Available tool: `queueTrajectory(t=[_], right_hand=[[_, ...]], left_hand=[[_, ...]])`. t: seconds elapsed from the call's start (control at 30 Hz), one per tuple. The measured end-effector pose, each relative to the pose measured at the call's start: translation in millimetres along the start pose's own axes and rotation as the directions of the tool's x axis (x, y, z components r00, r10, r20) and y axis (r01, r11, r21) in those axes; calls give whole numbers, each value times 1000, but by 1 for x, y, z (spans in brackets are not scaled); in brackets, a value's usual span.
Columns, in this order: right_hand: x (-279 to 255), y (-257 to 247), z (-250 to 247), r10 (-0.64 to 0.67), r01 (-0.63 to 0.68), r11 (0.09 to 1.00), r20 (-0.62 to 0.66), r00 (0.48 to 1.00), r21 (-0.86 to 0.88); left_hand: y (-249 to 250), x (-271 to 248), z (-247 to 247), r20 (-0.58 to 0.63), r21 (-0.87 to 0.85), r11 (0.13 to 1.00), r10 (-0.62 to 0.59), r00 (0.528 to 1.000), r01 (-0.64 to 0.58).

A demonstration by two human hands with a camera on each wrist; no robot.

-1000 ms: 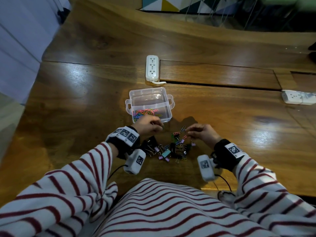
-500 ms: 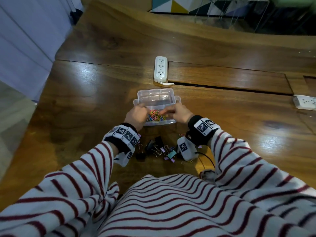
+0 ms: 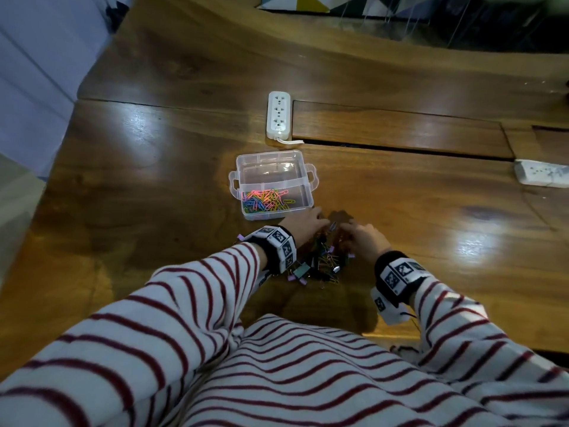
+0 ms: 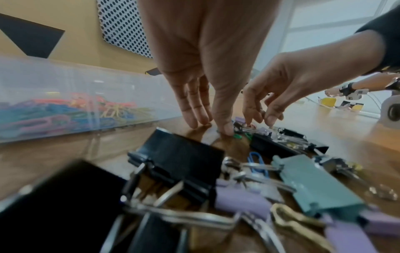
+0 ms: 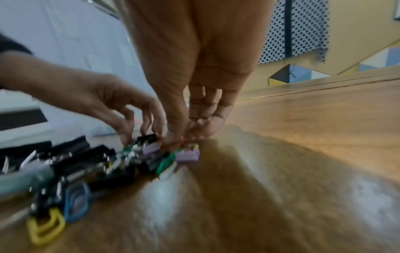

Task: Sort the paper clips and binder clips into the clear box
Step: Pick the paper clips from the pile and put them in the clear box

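Note:
The clear box (image 3: 246, 167) sits on the wooden table, with coloured paper clips (image 3: 266, 202) heaped in its near compartment and the far one bare. A pile of binder clips (image 3: 321, 263) mixed with loose paper clips lies just in front of it. My left hand (image 4: 211, 125) reaches down at the pile's far edge with fingers straight, its thumb pressing a green paper clip (image 4: 237, 136) onto the table. My right hand (image 5: 184, 135) meets it there and pinches a red paper clip (image 5: 171, 144) between thumb and fingers. Black, purple and teal binder clips (image 4: 179, 159) fill the left wrist view.
A white power strip (image 3: 278, 115) lies beyond the box, next to a long slot in the table. A second strip (image 3: 542, 174) lies at the right edge. A yellow paper clip (image 5: 46, 227) and a blue one (image 5: 75, 202) lie loose at the pile's near side.
Half a second ago both hands were over the box's near compartment. They have drawn back to the pile, where they also were one second ago. The head camera has shifted.

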State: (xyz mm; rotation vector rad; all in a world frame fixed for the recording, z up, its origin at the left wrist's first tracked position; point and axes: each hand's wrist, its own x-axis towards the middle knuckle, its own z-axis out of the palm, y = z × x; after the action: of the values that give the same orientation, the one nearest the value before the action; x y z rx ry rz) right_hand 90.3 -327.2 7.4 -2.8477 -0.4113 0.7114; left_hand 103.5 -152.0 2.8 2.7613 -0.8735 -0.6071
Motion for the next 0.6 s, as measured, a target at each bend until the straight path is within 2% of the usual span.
queueTrajectory(t=[0.07,0.23,0.33,0.43,0.5,0.6], right_hand=[[-1,-2,3,26,-24,999,37,999,-48],[2,-1,-3,-10,10,999,6,1000,-48],[-3,-2,-7,-22,24,998,-41,999,60],[-14,-5,-11,-77,94,970,-81,994,224],[-26,-7,-9,-115,114,946,-16,993,304],[-43,-8,6,-138,98,941,102,985,325]], left_hand=[[1,0,1,-10,27,1000,9,1000,-9],[-2,-3,4,31,23,1000,13,999,-13],[-3,-3,3,76,-4,1000,12,997,-12],[-2,-1,2,81,-59,998,17,997,-12],[-1,0,1,89,-68,997,27,996,-21],[0,2,2,78,-60,998,29,997,-24]])
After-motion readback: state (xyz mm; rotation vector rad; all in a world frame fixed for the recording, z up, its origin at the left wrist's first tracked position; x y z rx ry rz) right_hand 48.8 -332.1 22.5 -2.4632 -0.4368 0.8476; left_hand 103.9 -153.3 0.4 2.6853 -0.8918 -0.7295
